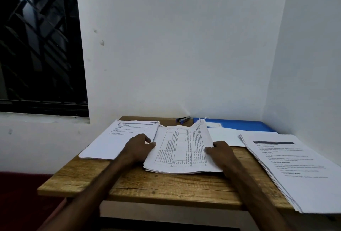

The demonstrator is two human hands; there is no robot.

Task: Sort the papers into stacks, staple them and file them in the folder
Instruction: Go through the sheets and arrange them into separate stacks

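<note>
White walls (175, 46) meet in a corner behind a wooden tabletop (166, 188), with a dark barred window (36, 42) on the left. The left grip (137, 146), a bare hand, holds the left edge of the middle stack (181, 149): its thumb lies on the top sheet and its fingers curl at the edge. The right grip (221, 150) holds the stack's right edge, thumb on the paper, its other fingers hidden by the edge. Both are closed round the paper rather than spread flat. The middle stack lies near the centre of the tabletop, between the two grips. Its top sheet is printed with a table turned sideways, and its far right corner curls up off the pile and looks ragged. Just beside it, under the back of the left grip, lies the left stack (120, 138), flat, with lines of print on top and its near left corner over the tabletop's side. To the right, apart from the right grip, the right stack (295, 171) lies slightly fanned, headed by a dark bar and text, and overhangs the front edge. Behind the right grip a blank loose sheet (227, 136) lies partly on a blue folder (245, 124), which lies flat at the back right by the wall. A stapler (182, 119) sits at the back edge, just left of the folder. Red floor (22, 193) shows low on the left.
</note>
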